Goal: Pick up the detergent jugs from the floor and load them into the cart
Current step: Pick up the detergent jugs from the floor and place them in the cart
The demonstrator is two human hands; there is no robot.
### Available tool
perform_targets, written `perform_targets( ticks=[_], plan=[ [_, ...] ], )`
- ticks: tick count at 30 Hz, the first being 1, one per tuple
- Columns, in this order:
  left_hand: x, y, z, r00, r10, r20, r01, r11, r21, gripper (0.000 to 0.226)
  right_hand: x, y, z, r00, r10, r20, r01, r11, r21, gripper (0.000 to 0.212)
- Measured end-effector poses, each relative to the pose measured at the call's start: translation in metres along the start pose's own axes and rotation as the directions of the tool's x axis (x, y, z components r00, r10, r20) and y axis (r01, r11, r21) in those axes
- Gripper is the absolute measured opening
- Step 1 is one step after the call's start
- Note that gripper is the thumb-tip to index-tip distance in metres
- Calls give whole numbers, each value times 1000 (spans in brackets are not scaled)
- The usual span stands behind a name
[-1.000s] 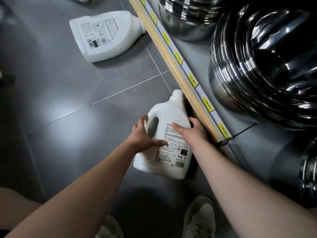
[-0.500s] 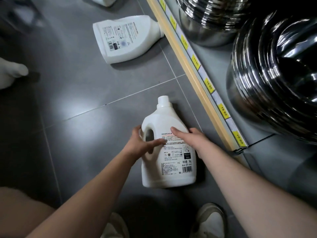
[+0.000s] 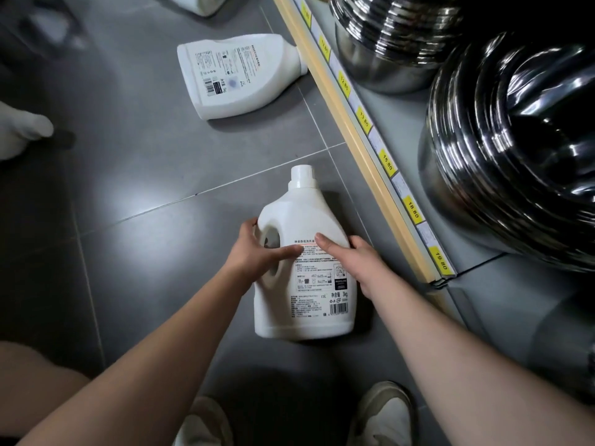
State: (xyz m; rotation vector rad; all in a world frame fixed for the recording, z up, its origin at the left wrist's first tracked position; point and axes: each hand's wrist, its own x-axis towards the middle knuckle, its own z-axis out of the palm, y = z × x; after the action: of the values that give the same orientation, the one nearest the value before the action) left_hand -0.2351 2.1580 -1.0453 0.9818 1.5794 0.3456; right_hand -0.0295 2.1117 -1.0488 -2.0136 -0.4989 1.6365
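Note:
A white detergent jug (image 3: pixel 309 291) lies label-up on the grey floor tiles, its cap pointing away from me. My left hand (image 3: pixel 260 249) grips its handle side, fingers wrapped at the handle hole. My right hand (image 3: pixel 351 255) presses on the jug's right shoulder. A second white jug (image 3: pixel 238 75) lies flat farther off, its cap against the shelf base. Part of a third jug (image 3: pixel 196 3) shows at the top edge. The cart is out of view.
A low shelf (image 3: pixel 380 169) with yellow price tags runs along the right, holding stacks of steel basins (image 3: pixel 515 149). My shoes (image 3: pixel 383 416) are at the bottom. A white object (image 3: pixel 19 130) sits at the left edge.
The near jug has come away from the shelf base toward the open floor and turned straighter, both hands staying on it. The view has shifted, bringing more jugs into sight.

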Motion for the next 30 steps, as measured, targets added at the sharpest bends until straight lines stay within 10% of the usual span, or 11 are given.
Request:
perform_targets(
  ticks=[2, 7, 30],
  plan=[
    [0, 11, -6, 998, 63, -10, -63, 998, -6, 109, -2, -10, -1, 999, -42, -4, 42, 999, 2, 77],
    [-3, 43, -23, 965, 251, -76, -253, 967, -27, 102, -7, -40, -1, 980, -189, -57, 186, 980, -67, 128],
    [-36, 55, -73, 762, 635, 125, -624, 670, 402, 104, -31, -62, -11, 844, -510, 164, 515, 688, -511, 100]
  ],
)
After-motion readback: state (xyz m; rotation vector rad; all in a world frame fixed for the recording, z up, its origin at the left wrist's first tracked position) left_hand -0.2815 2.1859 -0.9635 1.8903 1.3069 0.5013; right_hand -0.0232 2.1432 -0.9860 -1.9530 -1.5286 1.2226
